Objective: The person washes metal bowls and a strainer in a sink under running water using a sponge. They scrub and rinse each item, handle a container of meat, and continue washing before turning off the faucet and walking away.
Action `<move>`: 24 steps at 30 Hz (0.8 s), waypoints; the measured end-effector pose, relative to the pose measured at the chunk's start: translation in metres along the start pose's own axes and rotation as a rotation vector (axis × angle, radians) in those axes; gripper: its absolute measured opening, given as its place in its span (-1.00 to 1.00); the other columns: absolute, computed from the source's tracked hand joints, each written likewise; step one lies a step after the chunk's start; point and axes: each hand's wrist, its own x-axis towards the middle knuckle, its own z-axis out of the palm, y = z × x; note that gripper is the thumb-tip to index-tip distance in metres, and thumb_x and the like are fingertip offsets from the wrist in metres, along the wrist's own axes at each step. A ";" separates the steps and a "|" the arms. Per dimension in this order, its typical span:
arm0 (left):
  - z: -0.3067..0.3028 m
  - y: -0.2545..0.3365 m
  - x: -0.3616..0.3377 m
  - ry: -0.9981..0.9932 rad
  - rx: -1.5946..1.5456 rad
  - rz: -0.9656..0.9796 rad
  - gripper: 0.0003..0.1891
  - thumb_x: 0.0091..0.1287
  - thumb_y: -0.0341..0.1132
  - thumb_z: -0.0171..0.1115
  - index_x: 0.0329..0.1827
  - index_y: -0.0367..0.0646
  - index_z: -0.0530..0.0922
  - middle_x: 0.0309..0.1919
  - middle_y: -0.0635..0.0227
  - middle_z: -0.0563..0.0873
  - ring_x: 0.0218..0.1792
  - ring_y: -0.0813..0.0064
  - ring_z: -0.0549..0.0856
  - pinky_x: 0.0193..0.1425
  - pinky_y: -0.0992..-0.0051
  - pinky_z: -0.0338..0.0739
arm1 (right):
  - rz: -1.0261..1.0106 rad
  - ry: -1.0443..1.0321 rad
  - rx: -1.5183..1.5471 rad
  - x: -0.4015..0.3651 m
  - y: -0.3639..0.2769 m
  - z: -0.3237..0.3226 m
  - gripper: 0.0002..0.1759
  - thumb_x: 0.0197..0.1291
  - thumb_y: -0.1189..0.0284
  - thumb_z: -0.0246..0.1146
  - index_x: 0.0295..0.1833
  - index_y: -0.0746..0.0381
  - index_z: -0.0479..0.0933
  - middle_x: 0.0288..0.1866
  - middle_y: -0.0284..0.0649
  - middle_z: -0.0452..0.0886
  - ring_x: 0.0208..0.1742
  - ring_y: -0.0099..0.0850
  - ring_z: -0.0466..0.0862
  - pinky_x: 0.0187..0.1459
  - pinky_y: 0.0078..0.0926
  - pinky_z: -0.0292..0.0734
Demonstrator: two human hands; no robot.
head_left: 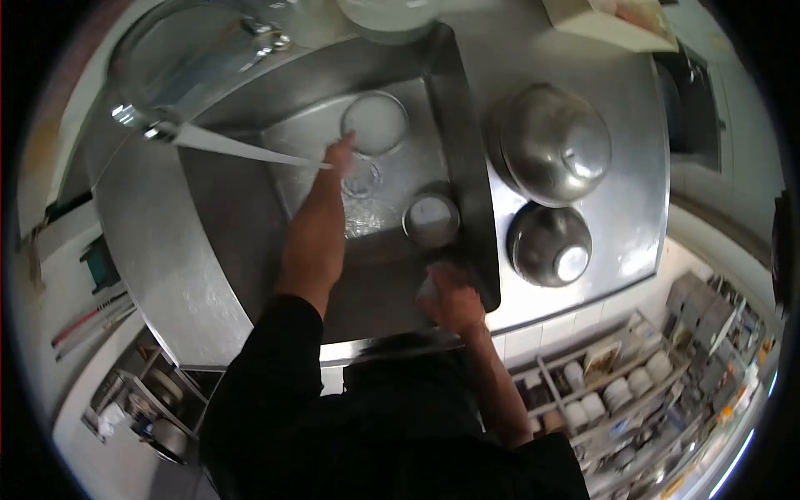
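My left hand reaches into the steel sink and is closed at the edge of a round, shallow bowl with a pale inside. Its fingers are partly blurred. At the sink's near right side, my right hand is curled around a pale, blurred thing whose kind I cannot make out. Just beyond that hand, a smaller round metal bowl with a whitish inside rests on the sink floor. Water streams from the faucet toward my left wrist. The drain lies between the bowls.
On the right counter, a large steel bowl and a smaller one lie upside down. A white box stands at the back. Shelves with several white containers are at the lower right.
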 end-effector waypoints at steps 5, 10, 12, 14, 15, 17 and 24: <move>0.003 0.091 -0.014 0.353 0.783 0.513 -0.79 0.07 -0.25 0.16 -0.35 -0.17 0.65 0.01 0.19 0.55 0.08 0.14 0.52 0.05 0.24 0.47 | 0.059 0.258 0.025 0.000 -0.002 -0.002 -0.36 -0.06 0.23 0.34 0.17 0.20 0.36 0.16 0.03 0.40 0.13 0.04 0.45 0.08 -0.06 0.42; -0.016 0.150 -0.084 0.410 1.173 1.273 -0.90 0.05 -0.34 0.16 -0.43 -0.04 0.64 -0.11 0.43 0.49 0.05 0.38 0.45 0.17 0.05 0.35 | 0.031 0.192 -0.012 0.005 -0.010 -0.002 -0.34 -0.08 0.22 0.36 0.17 0.20 0.37 0.13 0.01 0.42 0.13 0.03 0.44 0.11 -0.10 0.41; -0.027 0.158 -0.108 0.355 1.266 1.435 -0.90 0.06 -0.33 0.15 -0.44 -0.02 0.63 -0.12 0.45 0.48 0.05 0.42 0.43 0.19 -0.01 0.31 | -0.090 0.212 0.110 0.010 -0.005 0.001 -0.30 -0.12 0.25 0.40 0.15 0.25 0.33 0.11 0.05 0.40 0.09 0.05 0.45 0.07 -0.10 0.42; -0.035 0.163 -0.141 0.340 1.352 1.546 -0.88 0.13 -0.28 0.10 -0.44 -0.06 0.59 -0.03 0.44 0.46 0.16 0.40 0.38 0.22 -0.01 0.28 | -0.106 0.213 0.166 0.024 -0.023 -0.024 -0.28 -0.15 0.27 0.43 0.13 0.27 0.29 0.05 0.03 0.41 0.05 -0.02 0.47 0.02 -0.16 0.43; -0.038 0.163 -0.154 0.342 1.354 1.572 -0.89 0.13 -0.31 0.10 -0.37 -0.06 0.57 -0.02 0.42 0.46 0.18 0.39 0.37 0.23 -0.07 0.25 | -0.098 0.209 0.229 0.033 -0.035 -0.041 -0.26 -0.17 0.29 0.45 0.11 0.28 0.25 -0.01 0.01 0.42 0.00 -0.09 0.49 -0.02 -0.21 0.45; -0.049 0.159 -0.174 0.384 1.215 1.530 -0.89 0.11 -0.36 0.11 -0.32 -0.07 0.56 -0.02 0.40 0.46 0.19 0.36 0.37 0.21 -0.09 0.26 | -0.175 0.315 0.438 0.065 -0.056 -0.086 -0.27 -0.21 0.34 0.48 0.03 0.26 0.20 -0.11 -0.09 0.40 -0.06 -0.31 0.47 -0.08 -0.33 0.43; -0.049 0.062 -0.144 0.397 -0.221 0.605 -0.85 0.16 -0.50 -0.04 -0.25 -0.14 0.45 -0.29 0.31 0.47 -0.24 0.42 0.45 -0.20 0.40 0.42 | -0.797 0.620 -0.217 0.178 -0.234 -0.288 -0.50 -0.09 0.25 0.34 -0.05 0.27 0.40 -0.17 -0.12 0.54 -0.17 -0.28 0.56 -0.09 -0.40 0.46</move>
